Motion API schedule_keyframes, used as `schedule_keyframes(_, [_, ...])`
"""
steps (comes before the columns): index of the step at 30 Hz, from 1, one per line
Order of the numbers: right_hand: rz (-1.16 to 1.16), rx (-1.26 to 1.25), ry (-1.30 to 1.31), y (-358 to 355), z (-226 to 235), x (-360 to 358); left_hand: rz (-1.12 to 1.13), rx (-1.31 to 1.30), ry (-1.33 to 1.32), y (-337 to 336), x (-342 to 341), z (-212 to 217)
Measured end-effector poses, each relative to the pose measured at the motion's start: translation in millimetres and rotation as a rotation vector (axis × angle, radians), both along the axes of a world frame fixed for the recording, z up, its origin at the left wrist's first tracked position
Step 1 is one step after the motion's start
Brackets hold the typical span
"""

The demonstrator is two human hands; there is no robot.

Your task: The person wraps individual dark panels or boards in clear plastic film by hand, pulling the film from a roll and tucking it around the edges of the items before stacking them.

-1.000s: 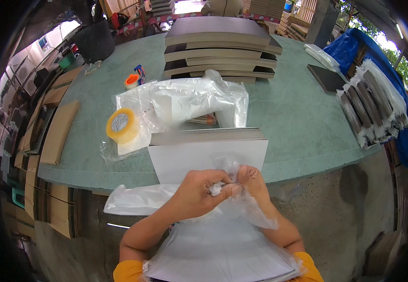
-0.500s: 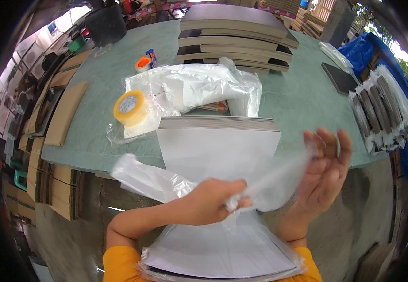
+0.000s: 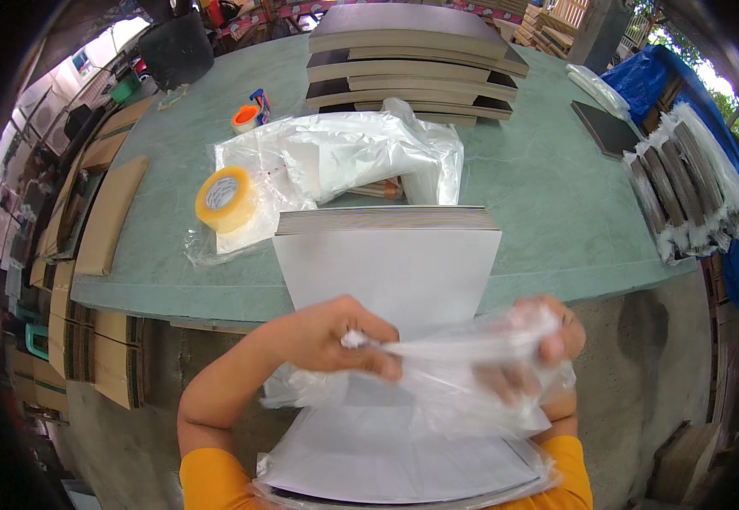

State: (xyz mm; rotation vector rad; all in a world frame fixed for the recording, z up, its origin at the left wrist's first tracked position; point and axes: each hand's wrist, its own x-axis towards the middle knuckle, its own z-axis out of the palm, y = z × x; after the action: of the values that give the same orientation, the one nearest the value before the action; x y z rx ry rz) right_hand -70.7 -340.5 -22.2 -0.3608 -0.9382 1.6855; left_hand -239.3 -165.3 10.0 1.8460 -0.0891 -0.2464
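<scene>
A clear plastic bag (image 3: 463, 365) is stretched between both hands, near, over a white board stack (image 3: 386, 272) at the worktop (image 3: 548, 212) edge. Left hand (image 3: 335, 336) is closed, pinching the film; right hand (image 3: 544, 344) is curled inside it. The mouth is best spread evenly, to avoid tearing. Tape roll (image 3: 225, 198) lies far left.

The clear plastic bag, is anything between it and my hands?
Nothing visible. The left hand pinches one end of the clear plastic bag and the right hand grips the other, stretched above the white sheet stack.
</scene>
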Motion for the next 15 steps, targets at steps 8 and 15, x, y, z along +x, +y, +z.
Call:
schedule_keyframes(8, [0.044, 0.205, -2.129, -24.8, -19.8, 29.0, -0.168, 0.678, -0.206, -32.2, -28.0, -14.7])
schedule_keyframes(15, [-0.768, 0.645, -2.323, -2.4, 23.4, 53.9, -0.379, 0.935, -0.184, -63.2, -26.3, -10.9])
